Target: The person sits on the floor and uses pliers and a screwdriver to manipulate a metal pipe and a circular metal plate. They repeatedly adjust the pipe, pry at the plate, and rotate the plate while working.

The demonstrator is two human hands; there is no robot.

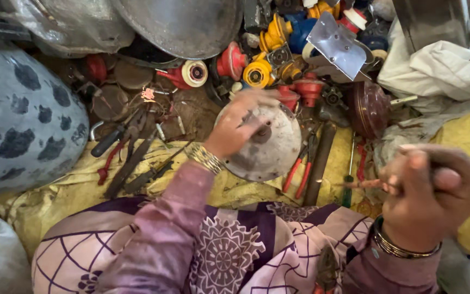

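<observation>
My left hand (239,124) rests on a round grey metal disc (270,152) and holds it against the yellow cloth (72,185), fingers spread over its top near the central hub. My right hand (430,190) is raised at the right, closed around a thin rod-like tool (363,184) whose reddish shaft points left. Bangles circle both wrists. My purple patterned sleeves and lap fill the bottom of the view.
Red-handled pliers (300,166), a dark wooden handle (318,163), a green screwdriver (348,174) and more pliers (121,152) lie on the cloth. Red, yellow and blue motor parts (267,60) pile behind. A metal pan (183,24), a bent shiny plate (337,46) and a spotted bundle (17,120) surround.
</observation>
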